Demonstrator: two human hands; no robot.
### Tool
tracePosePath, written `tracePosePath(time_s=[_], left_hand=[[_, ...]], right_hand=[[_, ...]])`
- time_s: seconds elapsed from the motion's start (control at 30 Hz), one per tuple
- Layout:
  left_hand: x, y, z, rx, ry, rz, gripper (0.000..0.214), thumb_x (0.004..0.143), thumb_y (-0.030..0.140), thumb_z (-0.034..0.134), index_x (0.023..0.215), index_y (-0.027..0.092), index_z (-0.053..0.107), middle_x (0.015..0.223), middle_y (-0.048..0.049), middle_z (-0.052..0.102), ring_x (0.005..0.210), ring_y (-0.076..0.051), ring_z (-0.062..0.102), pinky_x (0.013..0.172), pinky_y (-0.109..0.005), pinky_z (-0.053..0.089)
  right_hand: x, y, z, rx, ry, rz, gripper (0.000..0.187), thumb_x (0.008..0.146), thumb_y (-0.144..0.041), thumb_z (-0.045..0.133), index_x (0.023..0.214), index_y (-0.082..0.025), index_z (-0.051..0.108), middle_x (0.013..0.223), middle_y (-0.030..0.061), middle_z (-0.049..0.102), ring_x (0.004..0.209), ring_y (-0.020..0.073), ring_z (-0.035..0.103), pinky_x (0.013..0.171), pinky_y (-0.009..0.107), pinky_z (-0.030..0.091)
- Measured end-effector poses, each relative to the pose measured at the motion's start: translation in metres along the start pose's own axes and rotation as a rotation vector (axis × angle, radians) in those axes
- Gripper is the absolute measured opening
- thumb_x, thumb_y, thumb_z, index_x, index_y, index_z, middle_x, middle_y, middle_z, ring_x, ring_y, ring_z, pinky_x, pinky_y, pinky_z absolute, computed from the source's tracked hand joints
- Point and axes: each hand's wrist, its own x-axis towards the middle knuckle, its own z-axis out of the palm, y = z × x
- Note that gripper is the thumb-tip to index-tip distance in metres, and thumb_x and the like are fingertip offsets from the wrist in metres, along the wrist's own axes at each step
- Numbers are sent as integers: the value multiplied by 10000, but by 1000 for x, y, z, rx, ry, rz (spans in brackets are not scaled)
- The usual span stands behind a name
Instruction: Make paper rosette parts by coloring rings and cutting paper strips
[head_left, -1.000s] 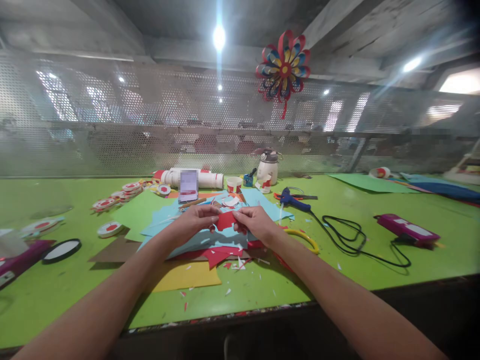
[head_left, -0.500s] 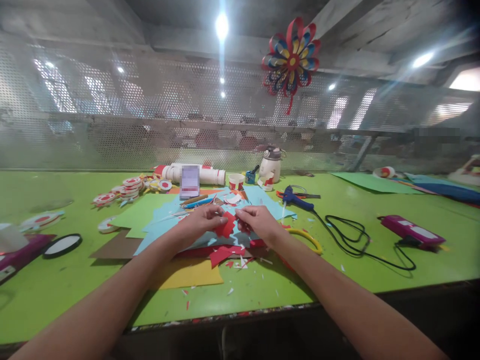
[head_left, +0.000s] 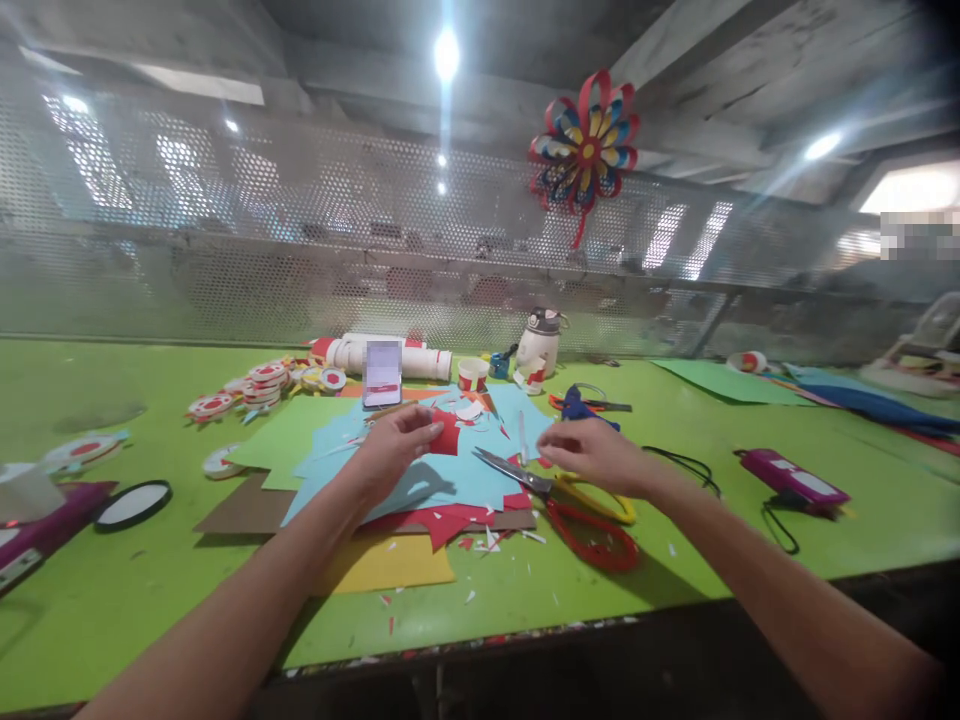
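Note:
My left hand (head_left: 394, 450) is closed in a pinch on a small piece of red paper (head_left: 448, 436), held up over light blue sheets (head_left: 480, 488). My right hand (head_left: 596, 455) is apart from the left, with loosely bent fingers and no object plainly gripped. Just below it lie scissors (head_left: 525, 476), blades pointing left, with one yellow and one red handle. A blue glue gun (head_left: 576, 403) is partly hidden behind my right hand. A small red bit shows by its fingertips; I cannot tell whether they touch it.
A phone (head_left: 383, 375) stands behind the papers. Red-and-white paper discs (head_left: 266, 375) are piled left, with white rolls (head_left: 397, 360) behind. A paper cup (head_left: 472, 374) and a bottle (head_left: 538, 345) stand farther back. A purple box (head_left: 795, 480) lies right. Paper scraps litter the front.
My right hand has left the red paper and moved right, over the scissors, which show more fully now. My left hand still holds the paper. The view has shifted slightly.

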Motion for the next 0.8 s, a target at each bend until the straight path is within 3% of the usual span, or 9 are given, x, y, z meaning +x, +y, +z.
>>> tracePosePath(time_s=[0.2, 0.43, 0.57, 0.63, 0.8], left_hand=[[1, 2, 0, 0, 72, 45, 215, 650, 250, 756, 716, 175, 566, 649, 31, 583, 596, -96, 513, 572, -247, 374], [-2, 7, 1, 33, 67, 33, 203, 687, 301, 730, 691, 167, 578, 652, 14, 581, 583, -102, 501, 570, -257, 377], [-4, 11, 3, 53, 59, 23, 196, 679, 305, 735, 722, 161, 609, 682, 0, 604, 608, -115, 517, 585, -265, 383], [-5, 11, 4, 74, 46, 18, 177, 685, 290, 727, 755, 161, 629, 702, -6, 625, 628, -121, 533, 609, -269, 388], [-8, 11, 5, 104, 4, -58, 148, 705, 271, 702, 802, 174, 646, 743, -11, 662, 691, -147, 585, 687, -294, 424]], right_hand=[[-41, 39, -3, -301, -164, 41, 355, 796, -283, 554, 1115, -193, 684, 951, 135, 634, 896, 293, 570, 777, 410, 430], [-47, 30, 7, -359, -310, 7, 710, 666, -146, 568, 1355, -292, 481, 1056, 105, 585, 930, 264, 578, 791, 357, 446], [-42, 28, 12, -353, -338, 93, 823, 601, -140, 610, 1389, -293, 431, 1068, 109, 607, 944, 280, 596, 777, 342, 459], [-39, 32, 16, -332, -326, 134, 795, 605, -150, 622, 1370, -282, 449, 1103, 113, 629, 974, 286, 605, 782, 331, 463], [-33, 39, 22, -334, -198, 207, 447, 788, -279, 525, 1225, -201, 571, 986, 154, 708, 837, 329, 649, 691, 398, 471]])
